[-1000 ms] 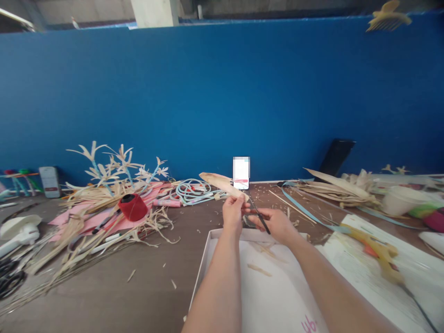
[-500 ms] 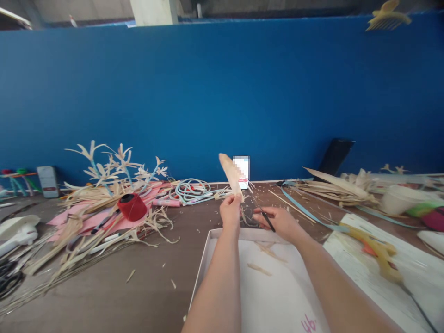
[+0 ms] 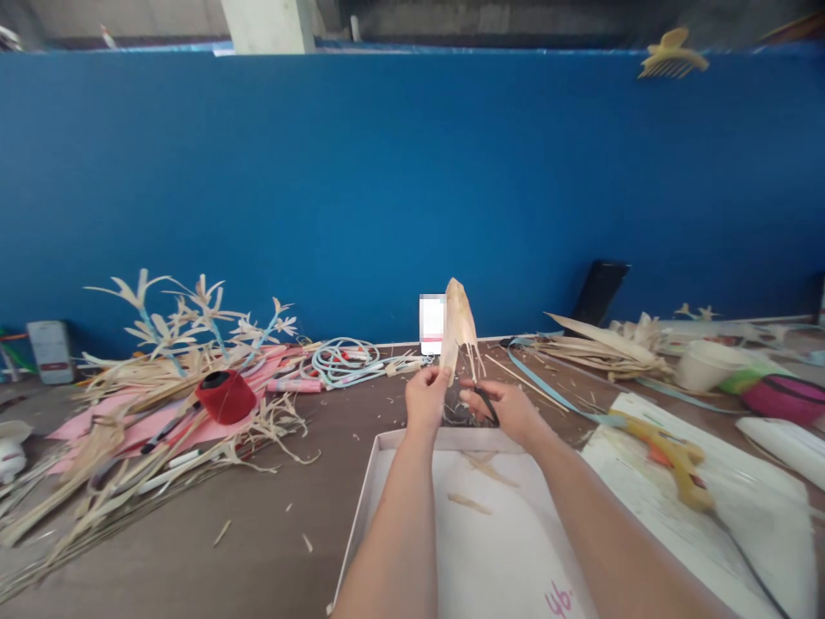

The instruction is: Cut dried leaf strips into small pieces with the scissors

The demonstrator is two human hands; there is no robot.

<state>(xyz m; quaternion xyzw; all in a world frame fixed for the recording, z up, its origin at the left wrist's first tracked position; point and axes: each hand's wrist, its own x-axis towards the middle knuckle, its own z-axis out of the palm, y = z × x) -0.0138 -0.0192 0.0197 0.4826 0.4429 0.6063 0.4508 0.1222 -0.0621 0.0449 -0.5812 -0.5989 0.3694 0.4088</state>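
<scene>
My left hand (image 3: 426, 397) pinches the lower end of a dried corn husk (image 3: 459, 314), pale and folded over at its top. Thin slit strips dangle from the husk's right side. My right hand (image 3: 499, 406) is closed on dark-handled scissors (image 3: 488, 402), whose tips are near the hanging strips; I cannot tell whether the blades touch them. Both hands are above the far rim of a white box lid (image 3: 444, 440), in which a few husk scraps (image 3: 469, 503) lie.
On the left are husk flowers (image 3: 151, 318), a red thread spool (image 3: 225, 395) and pink paper. A phone (image 3: 431, 325) leans on the blue wall. To the right, a yellow glue gun (image 3: 676, 456) lies on papers near a husk pile (image 3: 599, 348) and a white cup (image 3: 705, 365).
The husk has swung right and now folds over, its slit strips hanging down toward the scissors. The head view has turned slightly right. Both hands keep their hold.
</scene>
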